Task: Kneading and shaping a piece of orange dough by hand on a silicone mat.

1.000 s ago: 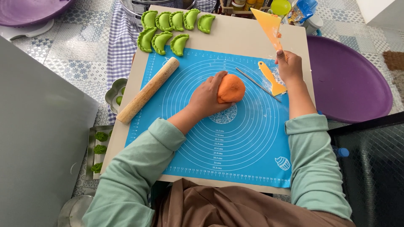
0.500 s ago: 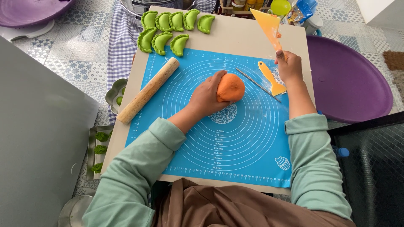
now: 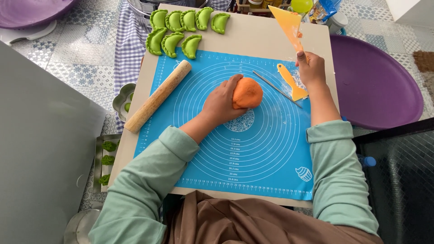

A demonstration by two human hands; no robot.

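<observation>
A: Dough (image 3: 247, 92) sits near the centre of the mat (image 3: 253, 162). Left hand (image 3: 222, 103) is cupped against its left side, fingers curled on it. Right hand (image 3: 311, 68) is closed on the handle of the yellow scraper (image 3: 287, 21), blade lifted over the board's (image 3: 257, 35) far right corner.

B: Risks?

A: A hard leftward push could roll the dough into the rolling pin (image 3: 158, 96) by the mat's left edge, or slide the mat on the board. The raised blade may drop flour or scraps. A second scraper (image 3: 292, 83) and thin rod (image 3: 276, 88) lie just right of the dough; it could catch them. Green dumplings (image 3: 181, 31) at the far edge look well apart.
</observation>
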